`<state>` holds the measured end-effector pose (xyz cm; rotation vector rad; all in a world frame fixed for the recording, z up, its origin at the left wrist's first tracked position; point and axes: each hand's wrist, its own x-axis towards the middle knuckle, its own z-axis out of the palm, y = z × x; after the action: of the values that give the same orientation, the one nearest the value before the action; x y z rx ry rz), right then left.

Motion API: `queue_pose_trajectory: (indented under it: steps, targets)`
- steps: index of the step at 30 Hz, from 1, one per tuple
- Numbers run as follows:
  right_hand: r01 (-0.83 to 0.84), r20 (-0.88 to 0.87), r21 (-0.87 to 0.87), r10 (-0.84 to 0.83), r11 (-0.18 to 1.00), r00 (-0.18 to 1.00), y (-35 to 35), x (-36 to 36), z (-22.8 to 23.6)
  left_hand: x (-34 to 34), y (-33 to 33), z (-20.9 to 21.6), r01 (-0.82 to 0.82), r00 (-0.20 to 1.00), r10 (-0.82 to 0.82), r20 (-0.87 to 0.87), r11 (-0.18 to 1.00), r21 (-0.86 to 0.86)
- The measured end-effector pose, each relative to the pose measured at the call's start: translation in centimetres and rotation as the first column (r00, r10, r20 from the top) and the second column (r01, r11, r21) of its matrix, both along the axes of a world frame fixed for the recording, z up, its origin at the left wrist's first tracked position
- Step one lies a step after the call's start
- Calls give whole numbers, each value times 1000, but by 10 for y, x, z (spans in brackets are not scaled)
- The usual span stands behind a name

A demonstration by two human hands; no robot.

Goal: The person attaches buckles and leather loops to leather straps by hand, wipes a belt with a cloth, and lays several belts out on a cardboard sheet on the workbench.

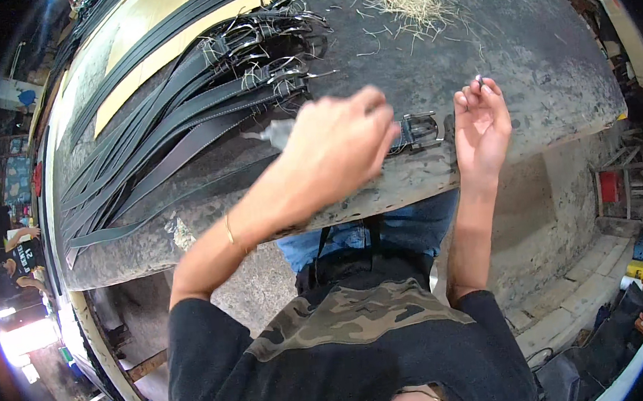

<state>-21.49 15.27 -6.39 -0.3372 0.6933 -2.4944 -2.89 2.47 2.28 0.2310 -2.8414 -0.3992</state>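
A tiny dark piece (479,81), pinched in the closed fingertips of the right hand (482,124), could be lost if loosened, and the silver-buckled black leather belt (406,134) on the mottled dark bench (552,80) might be bumped by the left hand (338,141), whose curled, blurred fingers' hold cannot be told.

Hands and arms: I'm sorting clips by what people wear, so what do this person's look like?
The left hand and right hand are gloveless. Black short sleeves end near the elbows. A thin gold-coloured bracelet is worn on the left arm; the right arm shows none.
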Motion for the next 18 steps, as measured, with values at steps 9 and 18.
queue_pose_trajectory:
  steps: [9, 18]
  targets:
    - [30, -163, 222, 7, 975, 987, -4, 16, 9, 10, 24, -57, 3, 970, -40, -242, 989, -150]
    - [184, -575, 647, 314, 740, 756, -9, 34, 14, -1, 49, -57, -264, 902, 347, -257, 914, 309]
